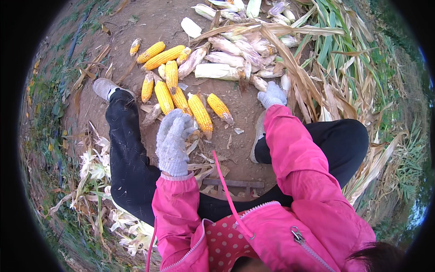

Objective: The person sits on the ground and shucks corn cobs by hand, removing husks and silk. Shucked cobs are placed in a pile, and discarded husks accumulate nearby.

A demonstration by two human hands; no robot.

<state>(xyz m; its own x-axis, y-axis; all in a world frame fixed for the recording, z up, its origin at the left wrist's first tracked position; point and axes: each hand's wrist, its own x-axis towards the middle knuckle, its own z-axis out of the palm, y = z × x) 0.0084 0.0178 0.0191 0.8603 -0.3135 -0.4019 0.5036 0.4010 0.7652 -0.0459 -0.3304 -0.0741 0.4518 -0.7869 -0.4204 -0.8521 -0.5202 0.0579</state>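
Observation:
My left hand (174, 141), in a grey knit glove, hangs in front of the yellow ears with its fingers loosely curled and the thumb apart. I see nothing in it. Just beyond its fingertips lie bare yellow ears of corn, including one long ear (201, 114) and another (164, 97). My right hand (273, 96), gloved the same way, is at the near edge of a pile of ears in dry husks (234, 54). Its thumb and fingers meet around the near end of one husked-over ear (258, 82); the fingertips are partly hidden.
Cut corn stalks and leaves (326, 68) heap up at the right. A shorter yellow ear (219, 107) lies on the bare soil (238, 146). Peeled husks (131, 231) lie at the lower left. A low slatted seat (234, 183) shows between my legs. A dark hose (76, 37) runs along the left.

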